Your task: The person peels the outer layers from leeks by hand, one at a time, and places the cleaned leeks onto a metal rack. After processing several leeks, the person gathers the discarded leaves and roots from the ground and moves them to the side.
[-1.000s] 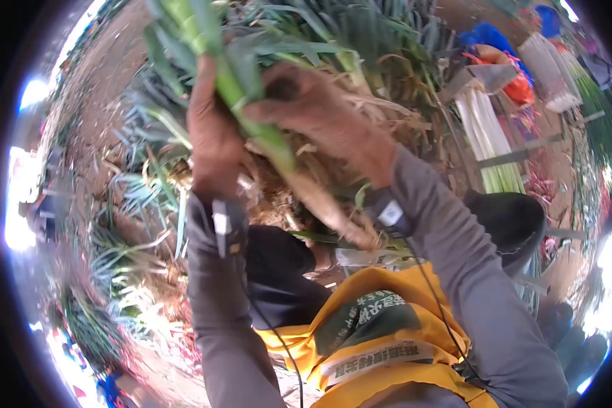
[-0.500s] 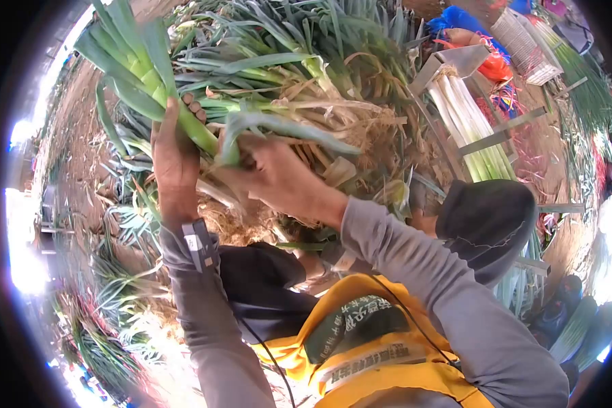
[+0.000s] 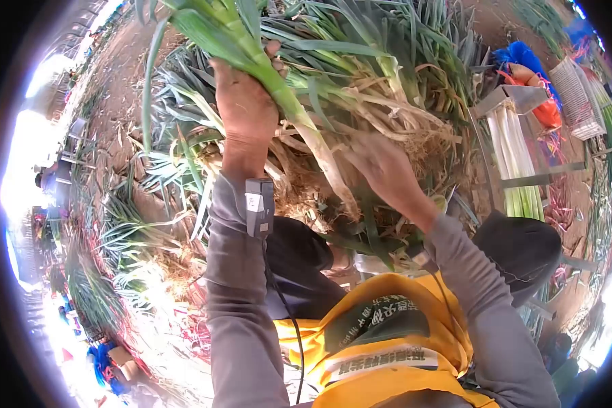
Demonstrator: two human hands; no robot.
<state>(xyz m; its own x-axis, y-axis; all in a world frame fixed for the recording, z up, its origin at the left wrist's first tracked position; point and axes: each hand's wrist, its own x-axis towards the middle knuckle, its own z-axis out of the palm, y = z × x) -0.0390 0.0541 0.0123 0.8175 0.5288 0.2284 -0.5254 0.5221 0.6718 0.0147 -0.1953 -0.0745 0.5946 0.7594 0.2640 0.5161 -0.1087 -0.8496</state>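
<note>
My left hand [image 3: 247, 105] is wrapped round the green stalk of a leek [image 3: 289, 105]. The leek slants, its leaves at the upper left and its pale root end hanging down to the right. To the right of that stalk is my right hand [image 3: 386, 170], apart from it. Its fingers are smeared by motion, so what they hold, if anything, cannot be made out. A dark green strip of leaf [image 3: 370, 228] shows just below the right hand. Beyond both hands lies a heap of leeks [image 3: 394, 75] with brown roots and dry outer leaves.
On the right, a metal rack [image 3: 544, 178] cradles trimmed white stalks [image 3: 510, 143]. Behind it are an orange bag [image 3: 547, 112], a blue bundle [image 3: 520, 54] and a pale crate [image 3: 578, 98]. More leeks [image 3: 143, 221] and scraps lie on the earth at left.
My right hand has come away from the leek and moved right. The bent leaf it was pulling is off the stalk, baring the pale lower end. The view has shifted.
</note>
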